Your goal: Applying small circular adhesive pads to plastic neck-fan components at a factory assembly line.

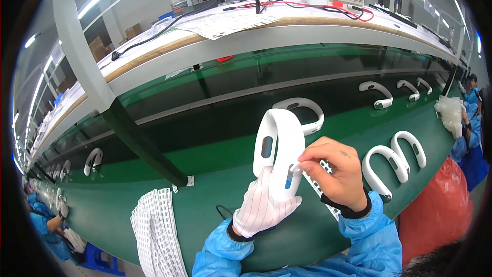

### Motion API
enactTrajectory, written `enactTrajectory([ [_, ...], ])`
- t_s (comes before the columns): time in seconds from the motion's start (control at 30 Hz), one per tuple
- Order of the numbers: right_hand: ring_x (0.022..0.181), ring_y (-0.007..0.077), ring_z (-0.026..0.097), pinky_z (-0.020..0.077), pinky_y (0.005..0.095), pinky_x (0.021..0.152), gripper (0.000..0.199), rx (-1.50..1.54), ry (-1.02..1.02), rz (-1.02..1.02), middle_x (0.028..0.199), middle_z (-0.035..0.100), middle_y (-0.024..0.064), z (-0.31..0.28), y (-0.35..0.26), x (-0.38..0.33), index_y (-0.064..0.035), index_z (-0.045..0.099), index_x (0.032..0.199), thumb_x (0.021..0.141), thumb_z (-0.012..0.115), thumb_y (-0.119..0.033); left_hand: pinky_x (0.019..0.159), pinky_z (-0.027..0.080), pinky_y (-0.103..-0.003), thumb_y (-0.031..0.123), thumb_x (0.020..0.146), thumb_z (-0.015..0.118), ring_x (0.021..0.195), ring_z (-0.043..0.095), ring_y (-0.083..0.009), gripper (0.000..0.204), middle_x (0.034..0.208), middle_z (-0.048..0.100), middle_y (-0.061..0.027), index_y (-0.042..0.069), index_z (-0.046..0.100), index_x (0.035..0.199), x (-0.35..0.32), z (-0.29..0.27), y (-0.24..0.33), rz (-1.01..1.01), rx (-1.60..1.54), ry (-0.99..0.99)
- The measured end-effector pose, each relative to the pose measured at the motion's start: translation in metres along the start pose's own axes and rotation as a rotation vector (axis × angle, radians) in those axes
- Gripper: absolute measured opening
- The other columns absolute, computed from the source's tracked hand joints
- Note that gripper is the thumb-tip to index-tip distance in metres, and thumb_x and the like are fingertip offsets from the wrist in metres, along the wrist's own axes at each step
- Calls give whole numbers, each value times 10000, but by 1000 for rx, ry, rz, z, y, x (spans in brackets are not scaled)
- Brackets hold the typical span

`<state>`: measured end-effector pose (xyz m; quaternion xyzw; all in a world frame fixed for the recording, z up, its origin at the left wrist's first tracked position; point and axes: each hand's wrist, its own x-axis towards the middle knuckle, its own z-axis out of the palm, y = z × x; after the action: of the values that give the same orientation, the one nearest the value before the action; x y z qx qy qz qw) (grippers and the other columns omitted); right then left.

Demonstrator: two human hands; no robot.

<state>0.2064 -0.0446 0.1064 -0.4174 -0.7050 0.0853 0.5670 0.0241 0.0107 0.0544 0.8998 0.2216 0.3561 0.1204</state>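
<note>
In a white striped glove, my left hand (264,205) grips a white U-shaped neck device (289,138) from below, its curve upward. One inner face carries a dark oval window, and the end nearest my right hand has a blue oval patch (289,177). Bare and pinched, my right hand (335,169) has thumb and forefinger against the device's edge beside that patch. Whatever lies between these fingertips is too small to make out. Behind the held device, another white U-shaped device (313,110) lies on the green bench.
Sheets of die-cut labels (156,225) lie at front left, with a label strip (333,210) under my right wrist. Two more devices (382,161) sit to the right; others line the far belt. A slanted post (143,138) rises at left. A red bag (435,210) hangs at right.
</note>
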Motion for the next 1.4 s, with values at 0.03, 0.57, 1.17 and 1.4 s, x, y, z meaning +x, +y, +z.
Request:
enactTrajectory([
  [0.03,671,129,608,491,247,598,121,-2,55,-59,903,632,99,0,-1,2,27,673,949,835,712,34,720,509,-397,237,736,824,832,620,-305,575,1003,585,-125,24,571,1207,-2,2,-3,18,-21,21],
  [0.57,581,75,538,434,227,526,95,24,72,78,970,575,83,18,-10,-4,38,660,873,820,735,17,721,554,-426,322,814,783,952,640,-414,513,1199,552,-372,75,634,1239,-16,13,-13,-21,-87,-66],
  [1.17,695,73,579,474,198,570,83,35,24,109,1002,569,103,9,-16,-4,60,666,893,827,715,53,721,530,-414,274,752,825,881,638,-360,702,1092,582,-179,-10,492,1300,-3,2,-6,-36,-398,-46],
  [1.4,692,79,585,485,205,565,89,26,1,108,1006,572,110,9,-19,-4,54,672,893,820,722,48,722,533,-413,284,758,822,878,640,-348,688,1077,578,-178,-3,503,1297,-4,-2,-4,37,-244,-98],
])
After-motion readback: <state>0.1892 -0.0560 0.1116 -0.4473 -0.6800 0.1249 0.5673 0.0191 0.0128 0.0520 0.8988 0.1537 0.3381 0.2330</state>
